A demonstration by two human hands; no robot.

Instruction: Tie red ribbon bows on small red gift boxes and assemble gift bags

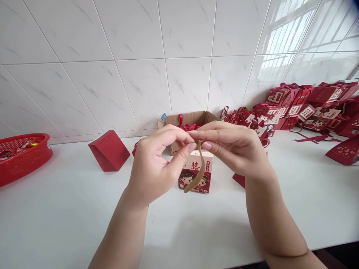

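My left hand (159, 160) and my right hand (235, 149) meet at the fingertips in the middle of the view, both closed in a pinch. Between them is a narrow tan ribbon (200, 170), whose loose end curls down and to the left. The part between the fingertips is mostly hidden. Behind the ribbon, a red and white gift box (183, 181) with two cartoon figures stands upright on the white table (168, 231). My hands cover its upper edges.
At the left is a red plastic basket (46, 153) with wrapped pieces. A plain red box (109, 151) stands near it. Behind my hands sits a cardboard box (210, 116) with red ribbon inside and a blue binder clip (163, 116). Several ribboned red boxes (283, 97) are stacked at right.
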